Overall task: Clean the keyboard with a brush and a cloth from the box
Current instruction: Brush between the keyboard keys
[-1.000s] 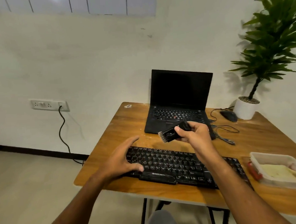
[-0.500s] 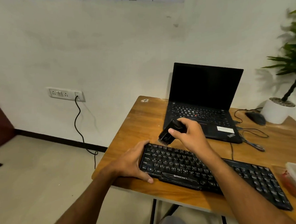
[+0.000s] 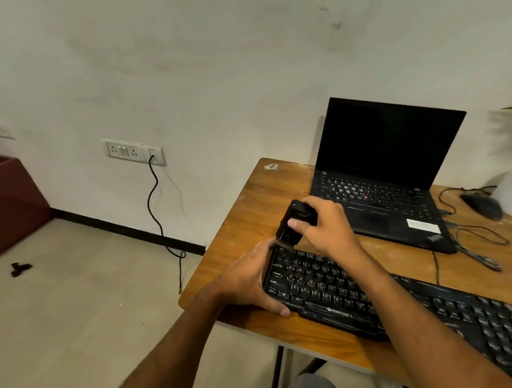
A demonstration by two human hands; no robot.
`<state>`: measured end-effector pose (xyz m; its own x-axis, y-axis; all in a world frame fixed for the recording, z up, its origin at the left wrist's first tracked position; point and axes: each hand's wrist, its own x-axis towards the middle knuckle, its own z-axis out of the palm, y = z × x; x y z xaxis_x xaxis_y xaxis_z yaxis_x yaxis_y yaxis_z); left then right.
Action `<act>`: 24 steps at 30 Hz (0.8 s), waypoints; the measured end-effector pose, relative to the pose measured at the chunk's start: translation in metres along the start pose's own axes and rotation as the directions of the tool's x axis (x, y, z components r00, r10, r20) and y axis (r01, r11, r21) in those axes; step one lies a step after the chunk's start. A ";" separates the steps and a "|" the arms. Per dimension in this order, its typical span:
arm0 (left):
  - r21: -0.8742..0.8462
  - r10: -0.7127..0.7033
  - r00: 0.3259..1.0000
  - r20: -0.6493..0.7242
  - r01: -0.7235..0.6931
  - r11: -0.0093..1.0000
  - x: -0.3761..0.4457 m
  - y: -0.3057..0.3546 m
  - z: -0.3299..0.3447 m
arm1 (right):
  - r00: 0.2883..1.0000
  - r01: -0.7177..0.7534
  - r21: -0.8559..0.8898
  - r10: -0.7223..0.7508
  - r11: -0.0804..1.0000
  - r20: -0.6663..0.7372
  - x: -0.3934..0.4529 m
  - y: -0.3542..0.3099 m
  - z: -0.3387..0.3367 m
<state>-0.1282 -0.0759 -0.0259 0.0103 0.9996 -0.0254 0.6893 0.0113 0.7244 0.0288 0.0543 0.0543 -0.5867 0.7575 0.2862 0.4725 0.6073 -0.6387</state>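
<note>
While the person is leaning over the wooden desk (image 3: 249, 212), the right hand (image 3: 325, 228) is gripping a small black brush (image 3: 293, 221), thumb pressed on its near face and fingers curled round the far side, bristles pointing down at the top-left corner of the black Zebronics keyboard (image 3: 358, 295), right beside the left hand's fingertips. The left hand (image 3: 247, 280) is clasping that same left end of the keyboard, thumb hooked along the front edge and fingers lying up the side, seemingly steadying it. The brush looks light and rigid in the body with soft bristles, so holding it by the casing, as the hand is doing, seems right. I judge the keyboard to be a stiff, fairly light plastic slab that could slide on the smooth wood, so bracing it at the end frame rather than on the keys looks sensible. Beyond the right hand an open black ThinkPad laptop (image 3: 390, 169) is sitting dark.
</note>
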 end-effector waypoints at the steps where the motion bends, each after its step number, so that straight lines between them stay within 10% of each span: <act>1: 0.004 0.002 1.000 -0.003 -0.002 1.000 0.000 0.000 0.000 | 0.998 0.002 -0.014 -0.001 1.000 0.062 -0.001 -0.001 0.003; 24: 0.005 -0.009 1.000 0.008 0.009 1.000 0.001 0.000 0.000 | 0.998 0.062 -0.037 -0.062 0.997 0.000 -0.017 0.007 0.008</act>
<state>-0.1285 -0.0753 -0.0260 0.0099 0.9993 -0.0368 0.6932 0.0197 0.7205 0.0371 0.0434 0.0395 -0.6148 0.7185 0.3252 0.4595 0.6614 -0.5928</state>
